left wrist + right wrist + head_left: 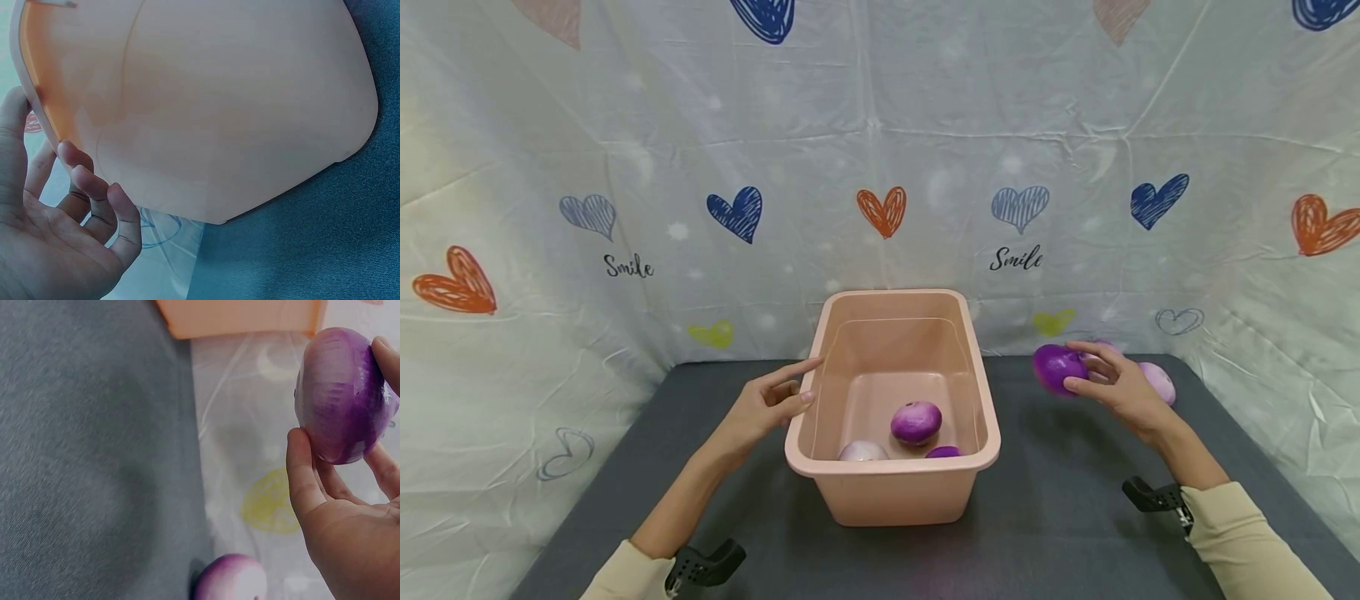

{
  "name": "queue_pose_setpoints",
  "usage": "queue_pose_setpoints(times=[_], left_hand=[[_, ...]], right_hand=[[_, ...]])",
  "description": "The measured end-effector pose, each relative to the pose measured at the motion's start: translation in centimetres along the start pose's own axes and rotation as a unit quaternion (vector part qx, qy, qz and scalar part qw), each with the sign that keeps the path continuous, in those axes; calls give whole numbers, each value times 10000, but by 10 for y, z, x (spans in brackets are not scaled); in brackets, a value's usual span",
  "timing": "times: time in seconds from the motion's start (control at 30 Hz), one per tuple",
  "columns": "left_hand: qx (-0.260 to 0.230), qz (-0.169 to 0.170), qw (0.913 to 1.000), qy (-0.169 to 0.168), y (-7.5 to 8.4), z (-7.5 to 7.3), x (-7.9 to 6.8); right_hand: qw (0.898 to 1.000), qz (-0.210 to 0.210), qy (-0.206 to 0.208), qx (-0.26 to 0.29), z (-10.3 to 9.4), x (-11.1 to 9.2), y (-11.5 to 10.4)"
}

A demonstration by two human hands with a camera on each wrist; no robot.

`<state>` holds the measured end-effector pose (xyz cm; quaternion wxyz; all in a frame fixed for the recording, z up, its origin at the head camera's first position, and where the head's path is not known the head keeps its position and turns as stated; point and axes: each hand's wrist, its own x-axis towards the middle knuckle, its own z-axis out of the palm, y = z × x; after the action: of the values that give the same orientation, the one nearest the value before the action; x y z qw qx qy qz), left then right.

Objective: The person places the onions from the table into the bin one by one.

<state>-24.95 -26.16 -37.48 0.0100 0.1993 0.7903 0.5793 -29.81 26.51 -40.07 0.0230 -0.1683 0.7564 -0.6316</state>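
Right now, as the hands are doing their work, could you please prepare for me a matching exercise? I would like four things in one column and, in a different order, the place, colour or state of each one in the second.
Column 1
1. Left grip
2. Right grip
3. Tub
4. Table

Column 2
A. Dark, beneath the tub
B. Holding a purple onion
C. Peach-coloured, with onions inside
D. At the tub's rim

Right pairs: 1-D, 2-B, 3-C, 4-A
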Motion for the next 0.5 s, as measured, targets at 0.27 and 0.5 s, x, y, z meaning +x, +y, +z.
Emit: queue_pose_setpoints(times=[0.27,0.5], left_hand=[[-49,-44,10000,-8,2,-1,0],[-35,-85,10000,-12,2,-1,0]], right_hand=[[9999,-69,-81,-18,4,6,-11],[9998,-80,-121,-155,8,15,-20]])
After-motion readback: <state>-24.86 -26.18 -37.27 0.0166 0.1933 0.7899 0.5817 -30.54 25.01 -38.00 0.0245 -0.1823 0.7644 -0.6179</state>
